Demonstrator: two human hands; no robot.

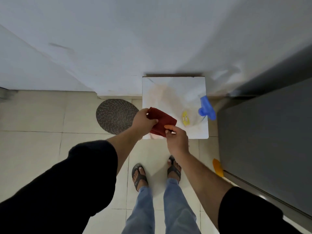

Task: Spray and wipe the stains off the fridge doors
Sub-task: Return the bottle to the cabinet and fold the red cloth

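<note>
Fingers of the left hand (144,122) curl round the upper-left end of the red cloth (163,122). The right hand (177,141) pinches the cloth's lower edge, so it is held over the near edge of the white stand (173,88), centre frame, with its long axis running upper left to lower right. The spray bottle (206,108) is on the stand just right of the cloth, nearer the right hand; it is blurred and possibly tilted. The fridge door (270,135) fills the right of the frame.

The cloth (163,122) was dark red; the bottle (196,118) clear, with a blue head (206,108) and yellow label (185,119); the fridge (263,132) dark grey; the mat (116,115) brown, flecked white; the tiles (33,115) cream.
</note>
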